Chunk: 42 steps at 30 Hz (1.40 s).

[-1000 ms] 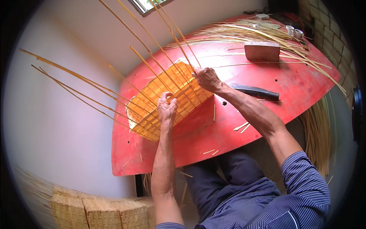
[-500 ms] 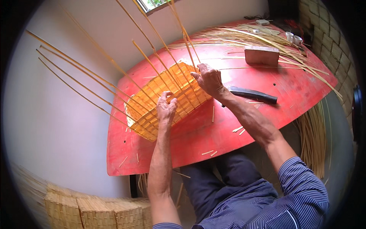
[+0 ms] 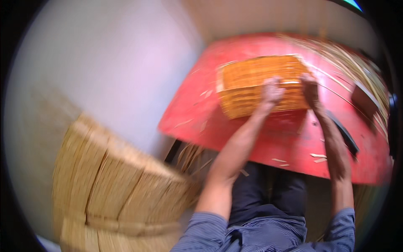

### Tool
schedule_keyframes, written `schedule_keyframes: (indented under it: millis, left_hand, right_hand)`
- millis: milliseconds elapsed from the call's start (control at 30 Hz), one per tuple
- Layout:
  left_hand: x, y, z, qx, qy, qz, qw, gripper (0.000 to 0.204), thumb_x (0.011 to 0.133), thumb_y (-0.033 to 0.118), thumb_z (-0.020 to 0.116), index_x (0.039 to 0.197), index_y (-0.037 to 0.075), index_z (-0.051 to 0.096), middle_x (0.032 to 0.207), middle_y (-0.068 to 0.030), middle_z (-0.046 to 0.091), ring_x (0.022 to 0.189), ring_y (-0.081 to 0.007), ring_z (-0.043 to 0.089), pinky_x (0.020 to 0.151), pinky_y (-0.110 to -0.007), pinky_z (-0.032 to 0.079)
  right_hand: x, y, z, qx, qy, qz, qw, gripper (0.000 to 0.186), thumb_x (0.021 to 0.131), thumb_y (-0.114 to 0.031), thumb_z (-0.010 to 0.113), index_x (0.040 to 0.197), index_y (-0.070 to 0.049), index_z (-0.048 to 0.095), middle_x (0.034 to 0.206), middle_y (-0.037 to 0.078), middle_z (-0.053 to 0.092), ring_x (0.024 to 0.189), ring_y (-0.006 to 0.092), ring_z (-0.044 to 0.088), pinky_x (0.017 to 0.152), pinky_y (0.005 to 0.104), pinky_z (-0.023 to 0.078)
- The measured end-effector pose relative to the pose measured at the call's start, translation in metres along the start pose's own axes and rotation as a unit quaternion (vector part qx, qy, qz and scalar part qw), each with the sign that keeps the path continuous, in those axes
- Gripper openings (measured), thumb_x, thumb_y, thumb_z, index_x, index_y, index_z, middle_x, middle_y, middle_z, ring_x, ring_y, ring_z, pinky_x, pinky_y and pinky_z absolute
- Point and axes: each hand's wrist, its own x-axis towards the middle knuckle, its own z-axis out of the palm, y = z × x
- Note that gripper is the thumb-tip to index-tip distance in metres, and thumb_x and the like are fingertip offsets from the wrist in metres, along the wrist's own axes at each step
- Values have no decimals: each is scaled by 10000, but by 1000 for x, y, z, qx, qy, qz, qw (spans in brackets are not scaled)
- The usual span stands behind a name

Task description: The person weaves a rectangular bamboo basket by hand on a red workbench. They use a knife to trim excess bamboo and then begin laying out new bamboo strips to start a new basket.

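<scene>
An orange-yellow woven basket (image 3: 243,98) with a rectangular opening sits on the red table. My left hand (image 3: 273,91) is closed at the middle of its near rim, fingers curled over the edge. At the rim near the basket's right end, my right hand (image 3: 310,87) is also closed. Both hands are smeared by motion, so the exact finger placement is hard to make out. The long upright strips of the basket show only as faint streaks against the wall.
The red table (image 3: 197,113) carries a heap of pale strips (image 3: 348,63) at the far right. A reddish-brown block (image 3: 365,100) stands near them. A dark curved tool (image 3: 345,135) lies beside my right forearm. Several stacked woven pieces (image 3: 126,185) stand at the lower left.
The view has swung left, so table and basket appear farther right. Both hands have closed on the near rim, and the basket now appears nearly level rather than slanted.
</scene>
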Motion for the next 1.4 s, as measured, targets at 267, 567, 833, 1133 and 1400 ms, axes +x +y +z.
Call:
schedule_keyframes:
  millis: [267,567,833,1133,1400]
  left_hand:
    - [23,51,14,-50,41,-108,992,258,711,75,594,967,76,629,906,-213,597,873,-390,597,773,-461,499]
    - [12,47,4,-58,29,-184,981,274,716,21,646,986,66,634,950,-211,601,918,-402,609,790,-459,512]
    - [11,45,13,-69,32,-181,981,243,720,11,637,959,55,635,940,-222,603,912,-406,616,800,-465,510]
    - [-21,25,-85,-93,-140,-107,980,196,743,117,552,915,67,631,761,-46,537,711,-155,542,612,-332,475]
    - [-109,-26,-240,-152,89,-150,973,419,944,67,464,1361,45,486,1337,-138,500,1133,-241,598,955,-339,541]
  right_hand:
    - [46,-17,-77,-45,-25,156,986,290,951,-300,647,1026,-20,624,846,180,672,755,349,659,667,423,514]
    - [36,1,-9,-77,-140,70,985,255,991,-267,584,962,-16,608,794,198,662,737,367,667,631,460,483]
    - [29,11,-4,-61,-75,29,995,252,1012,-226,542,873,-16,550,688,207,587,618,373,591,559,475,425]
    - [32,-134,-153,143,-55,-8,988,217,885,-73,693,1083,-4,637,904,144,683,742,237,679,696,337,537]
    - [41,-114,-166,268,-142,264,916,379,1007,-319,536,1006,52,612,694,118,631,593,187,650,552,342,497]
